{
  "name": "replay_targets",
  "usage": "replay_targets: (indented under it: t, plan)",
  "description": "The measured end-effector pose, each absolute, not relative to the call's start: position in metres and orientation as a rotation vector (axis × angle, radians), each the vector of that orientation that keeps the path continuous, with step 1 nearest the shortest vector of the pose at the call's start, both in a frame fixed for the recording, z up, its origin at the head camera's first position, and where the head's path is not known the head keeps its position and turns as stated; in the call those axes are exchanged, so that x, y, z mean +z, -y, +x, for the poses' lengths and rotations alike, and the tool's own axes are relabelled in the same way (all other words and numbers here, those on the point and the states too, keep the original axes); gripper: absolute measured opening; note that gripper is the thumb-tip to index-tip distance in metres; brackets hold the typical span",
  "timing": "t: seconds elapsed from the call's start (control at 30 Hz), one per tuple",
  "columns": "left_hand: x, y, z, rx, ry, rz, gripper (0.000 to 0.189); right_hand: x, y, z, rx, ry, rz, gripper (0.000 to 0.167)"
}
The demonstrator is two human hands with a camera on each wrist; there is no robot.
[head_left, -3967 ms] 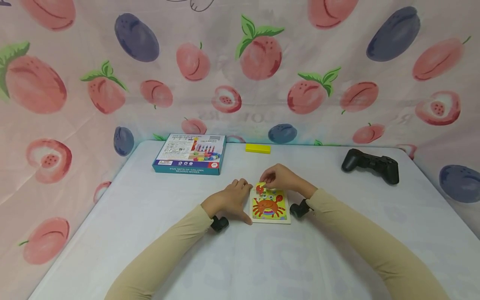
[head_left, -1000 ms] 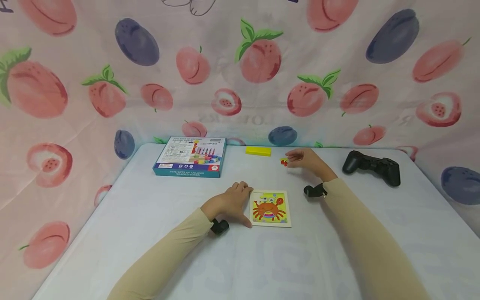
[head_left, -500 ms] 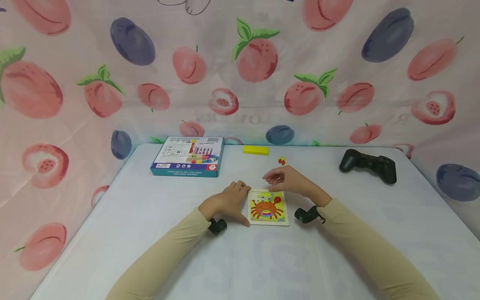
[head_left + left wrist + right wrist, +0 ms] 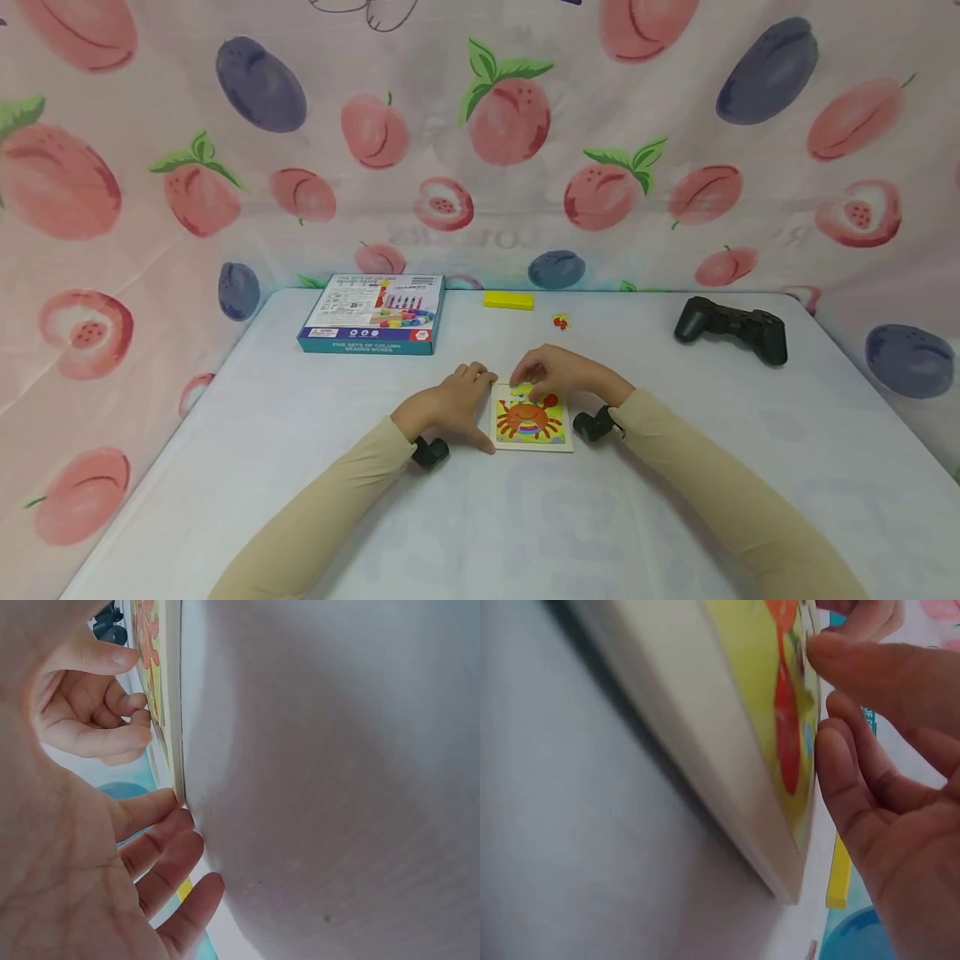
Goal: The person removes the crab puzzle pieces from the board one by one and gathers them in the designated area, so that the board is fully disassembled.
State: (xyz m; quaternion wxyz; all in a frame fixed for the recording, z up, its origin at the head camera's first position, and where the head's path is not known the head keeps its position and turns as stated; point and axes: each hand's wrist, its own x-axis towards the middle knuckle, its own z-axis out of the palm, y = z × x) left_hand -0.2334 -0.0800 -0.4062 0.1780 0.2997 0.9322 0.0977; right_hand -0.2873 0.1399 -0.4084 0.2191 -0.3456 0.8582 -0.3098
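A crab jigsaw puzzle [image 4: 529, 419] in a pale wooden frame lies on the white table. My left hand [image 4: 450, 407] rests at its left side, thumb near the lower corner and fingertips at the upper corner; the left wrist view has a fingertip [image 4: 169, 799] right at the frame's corner. Over the puzzle's upper part is my right hand [image 4: 558, 371], its thumb [image 4: 847, 656] and bent fingers close to the picture, with a gap between them and no piece visible in it. A loose red-and-yellow puzzle piece [image 4: 561, 321] lies behind the puzzle.
A flat teal-edged box [image 4: 372, 314] stands at the back left. Near the back edge lies a yellow block [image 4: 508, 300]. A black game controller [image 4: 731, 329] is at the back right. Fruit-printed cloth [image 4: 480, 208] hangs behind the table.
My right hand took the red-and-yellow puzzle piece from the upper left of the puzzle, set it down behind, and came back over the puzzle. The left hand stayed at the frame.
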Motion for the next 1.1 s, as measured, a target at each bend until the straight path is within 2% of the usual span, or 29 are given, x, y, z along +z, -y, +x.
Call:
replay_targets:
  t: [0.57, 1.1]
  plan:
    - [-0.4074, 0.0823, -0.2344, 0.228, -2.653, 0.869, 0.107, -0.4067, -0.1356, -0.2925, -0.784, -2.335, -0.938, 0.023]
    - [-0.4084, 0.0836, -0.2332, 0.389, -2.687, 0.852, 0.094, -0.4121, -0.1414, -0.2901, -0.838, -2.366, -0.948, 0.028]
